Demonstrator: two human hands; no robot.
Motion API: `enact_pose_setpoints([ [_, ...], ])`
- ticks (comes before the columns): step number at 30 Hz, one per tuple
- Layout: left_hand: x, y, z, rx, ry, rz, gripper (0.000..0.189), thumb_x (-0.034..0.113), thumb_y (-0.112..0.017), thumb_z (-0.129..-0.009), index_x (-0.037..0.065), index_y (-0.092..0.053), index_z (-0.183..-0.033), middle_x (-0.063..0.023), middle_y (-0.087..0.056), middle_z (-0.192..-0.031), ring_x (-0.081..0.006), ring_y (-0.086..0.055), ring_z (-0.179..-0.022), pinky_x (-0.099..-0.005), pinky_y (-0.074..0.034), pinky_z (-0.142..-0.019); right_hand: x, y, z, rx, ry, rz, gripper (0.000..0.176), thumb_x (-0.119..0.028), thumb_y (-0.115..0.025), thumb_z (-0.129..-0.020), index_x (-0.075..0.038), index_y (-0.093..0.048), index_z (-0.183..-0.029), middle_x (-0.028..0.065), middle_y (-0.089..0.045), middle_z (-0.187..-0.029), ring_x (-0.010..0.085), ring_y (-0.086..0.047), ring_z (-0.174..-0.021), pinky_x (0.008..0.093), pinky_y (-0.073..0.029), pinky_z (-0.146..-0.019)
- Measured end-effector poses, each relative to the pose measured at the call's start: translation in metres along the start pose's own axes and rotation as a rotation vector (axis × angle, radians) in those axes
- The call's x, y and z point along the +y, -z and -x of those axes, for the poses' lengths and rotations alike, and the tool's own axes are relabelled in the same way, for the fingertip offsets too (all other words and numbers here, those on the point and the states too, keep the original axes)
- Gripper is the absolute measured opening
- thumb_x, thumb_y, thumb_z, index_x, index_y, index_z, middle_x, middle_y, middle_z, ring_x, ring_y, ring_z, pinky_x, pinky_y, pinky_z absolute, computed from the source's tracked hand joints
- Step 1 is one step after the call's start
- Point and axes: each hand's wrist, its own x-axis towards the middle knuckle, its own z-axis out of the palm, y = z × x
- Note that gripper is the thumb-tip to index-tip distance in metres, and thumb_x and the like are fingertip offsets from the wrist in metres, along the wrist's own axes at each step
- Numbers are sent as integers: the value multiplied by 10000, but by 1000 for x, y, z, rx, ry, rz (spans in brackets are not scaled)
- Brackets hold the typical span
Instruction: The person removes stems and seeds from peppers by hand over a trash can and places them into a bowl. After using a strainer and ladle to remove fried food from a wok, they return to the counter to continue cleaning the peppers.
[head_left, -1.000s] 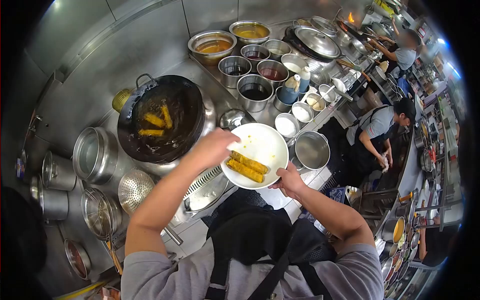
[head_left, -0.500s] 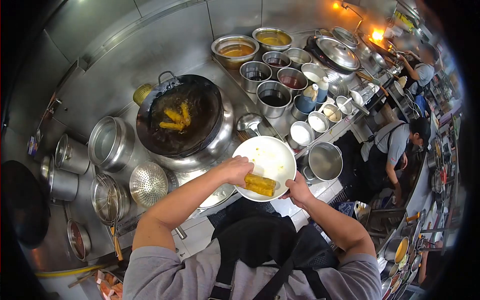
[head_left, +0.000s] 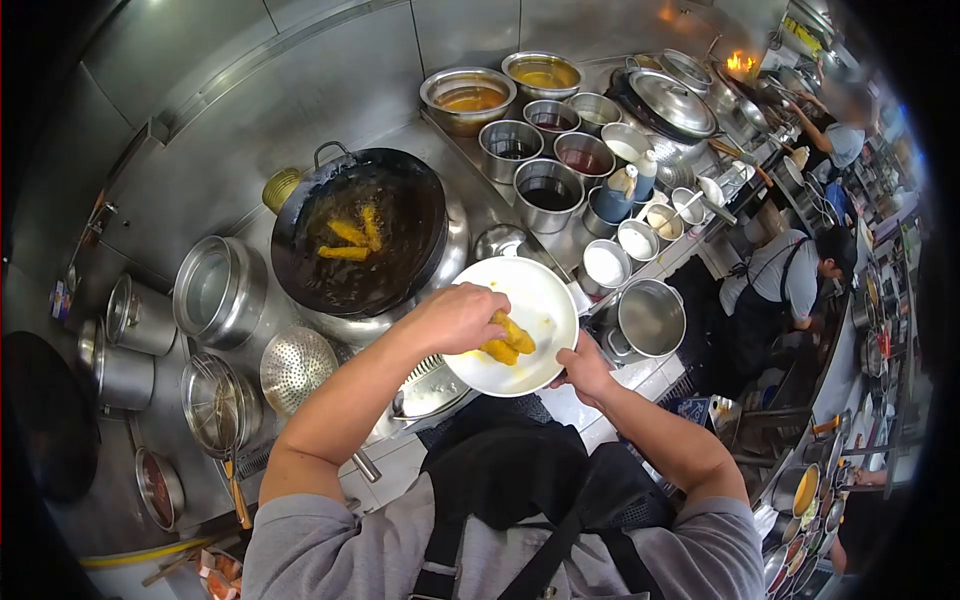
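Observation:
My left hand is closed on a yellow, coated-looking roll just over the plate. Beneath it a second yellow roll is partly hidden by the first and by my fingers. The white plate, smeared with yellow bits, is gripped at its lower right rim by my right hand, thumb on the edge. Left of the plate, a black wok contains dark bubbling oil. Several yellow pieces float in it.
A perforated strainer and lidded pots stand to the left. Steel containers of sauces and a ladle lie beyond the plate. A steel pot is at right. Two people work farther right, near a flaming wok.
Both my hands and the plate have shifted left, toward the wok. The rolls in my left hand have turned from lying level to slanting. The flame at the far right is smaller.

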Motion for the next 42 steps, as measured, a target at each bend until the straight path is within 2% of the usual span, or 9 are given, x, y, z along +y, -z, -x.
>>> enact_pose_setpoints([
  [6,-15,-7,-5,130,-47,5,343,218,-710,-853,121,-629,-1172,-100,-674,-1130,-274,-598,-1130,-449,-401,-976,4,-9,-5,-34,63,-22,452,-5,-416,-881,14,-413,-1333,173,-667,-999,215,-676,-621,274,-550,-480],
  [15,-47,39,17,343,-121,93,330,165,-720,-843,98,-629,-1154,-139,-677,-1037,-330,-643,-982,-409,-506,-859,14,-7,-4,-32,7,-56,473,5,-409,-879,-8,-385,-1351,182,-667,-981,228,-672,-604,290,-551,-476],
  [19,-75,97,44,361,145,61,324,151,-743,-827,75,-598,-1108,-136,-675,-914,-300,-664,-872,-382,-505,-796,17,1,3,35,22,-72,468,17,-409,-873,-8,-403,-1340,178,-664,-1010,227,-685,-653,295,-560,-480],
  [21,-110,111,36,283,229,5,346,154,-761,-810,65,-594,-1099,-142,-680,-896,-318,-666,-866,-399,-505,-785,23,8,6,37,-8,-53,610,18,-420,-797,-36,-378,-1403,177,-650,-1099,243,-708,-744,303,-584,-479],
  [26,-241,94,-32,124,321,-218,377,155,-795,-770,87,-640,-1107,-164,-698,-1050,-347,-662,-1024,-435,-517,-868,26,10,20,115,9,-98,521,23,-413,-862,-18,-369,-1380,183,-649,-1038,238,-682,-672,301,-566,-495],
  [28,-269,84,-58,39,548,-255,392,208,-814,-773,160,-671,-1135,-126,-691,-1155,-321,-644,-1110,-439,-512,-940,27,13,27,152,19,-105,520,24,-413,-859,-16,-375,-1376,179,-650,-1042,235,-681,-672,300,-565,-495],
  [33,-299,70,-95,234,709,-234,466,244,-769,-817,223,-600,-1251,-109,-601,-1300,-320,-566,-1231,-493,-476,-995,24,19,45,252,6,-117,520,27,-416,-847,-5,-402,-1366,168,-656,-1043,229,-683,-682,296,-565,-495],
  [38,-199,93,-88,862,336,-353,435,172,-691,-855,171,-587,-1277,-129,-578,-1221,-361,-564,-1120,-481,-486,-933,38,38,45,265,-10,-165,529,32,-413,-844,1,-391,-1372,177,-664,-1007,238,-688,-653,300,-581,-507],
  [42,-91,74,-58,767,-5,-220,403,143,-708,-816,117,-636,-1211,-135,-615,-1160,-347,-571,-1101,-444,-486,-933,22,40,43,248,-36,-176,515,31,-399,-849,-7,-391,-1362,198,-662,-979,246,-686,-630,301,-577,-499],
])
